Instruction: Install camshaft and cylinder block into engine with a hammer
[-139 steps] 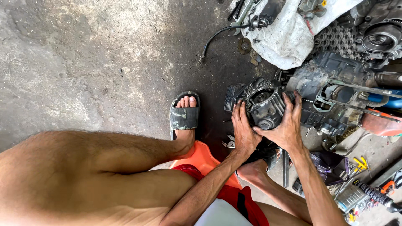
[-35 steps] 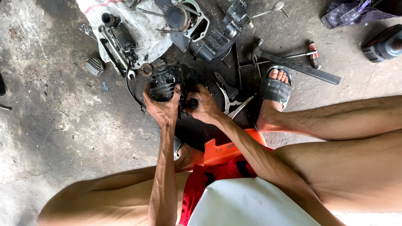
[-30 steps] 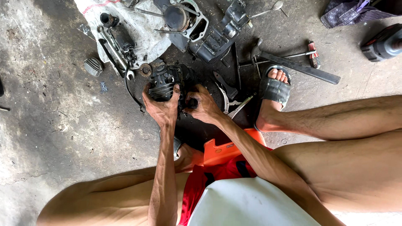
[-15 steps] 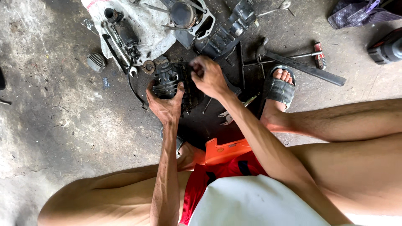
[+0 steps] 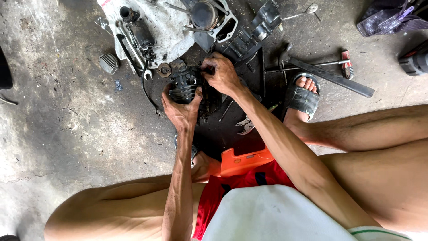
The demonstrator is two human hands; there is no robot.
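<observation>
The person sits low on an orange stool [image 5: 243,161] on the stained concrete floor [image 5: 58,111], knees spread, with a black finned engine cylinder [image 5: 183,87] on the ground straight ahead of the stool. The left hand [image 5: 180,111] wraps the near side of that cylinder, fingers curled up around its fins and holding it firmly. The right hand [image 5: 220,71] sits at the cylinder's far right edge, fingers bunched narrow and pinched at something small there; what it is I cannot tell. Just beyond the cylinder lies a dirty white cloth [image 5: 165,27] with dark engine parts laid on it, and a small rusty sprocket [image 5: 164,70] rests just beside the cylinder's upper left corner. Further left of the cylinder a ribbed grey footpeg rubber [image 5: 109,63] lies alone. To the right of the cylinder the person's foot in a grey sandal [image 5: 302,99] is planted on the floor, with a long black bar [image 5: 330,76] and a red-handled screwdriver [image 5: 346,64] just past it. A pair of pliers [image 5: 246,125] lies between the cylinder and the stool.
</observation>
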